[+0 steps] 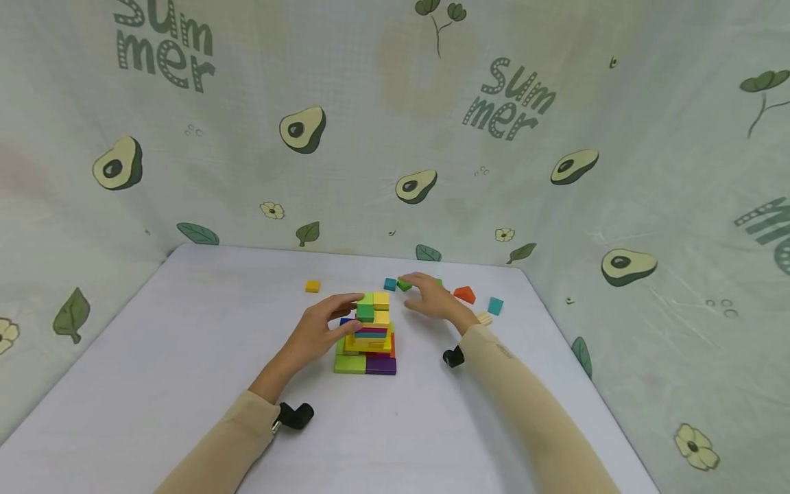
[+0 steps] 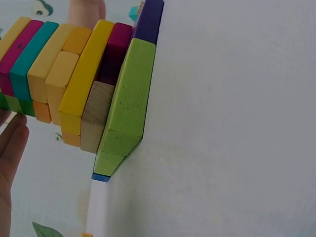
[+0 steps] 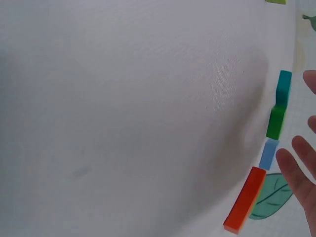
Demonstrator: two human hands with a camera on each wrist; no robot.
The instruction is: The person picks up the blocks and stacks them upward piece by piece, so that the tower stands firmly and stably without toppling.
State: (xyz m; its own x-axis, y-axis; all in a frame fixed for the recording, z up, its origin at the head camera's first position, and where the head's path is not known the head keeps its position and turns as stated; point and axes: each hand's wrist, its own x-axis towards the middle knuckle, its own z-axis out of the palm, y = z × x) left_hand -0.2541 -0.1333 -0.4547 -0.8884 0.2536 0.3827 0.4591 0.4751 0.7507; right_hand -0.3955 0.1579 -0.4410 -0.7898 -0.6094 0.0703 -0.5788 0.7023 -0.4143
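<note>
A stacked tower of coloured wooden blocks [image 1: 372,336] stands on the table, with lime green and purple blocks at its base and green and yellow ones on top. Beside its upper left side is my left hand [image 1: 317,329], fingers extended and reaching the blocks near the top. In the left wrist view, fingers [image 2: 14,148] lie close to the green upper blocks. My right hand [image 1: 426,296] hovers past the tower with fingers spread, above a green block [image 1: 404,285]. The right wrist view shows those fingers [image 3: 295,170] apart, gripping nothing.
Loose blocks lie toward the table's far edge: a yellow block [image 1: 313,286], a blue block [image 1: 390,284], an orange-red block [image 1: 465,294] and a teal block [image 1: 496,306]. A printed cloth [image 1: 358,206] hangs behind the white table [image 1: 185,343].
</note>
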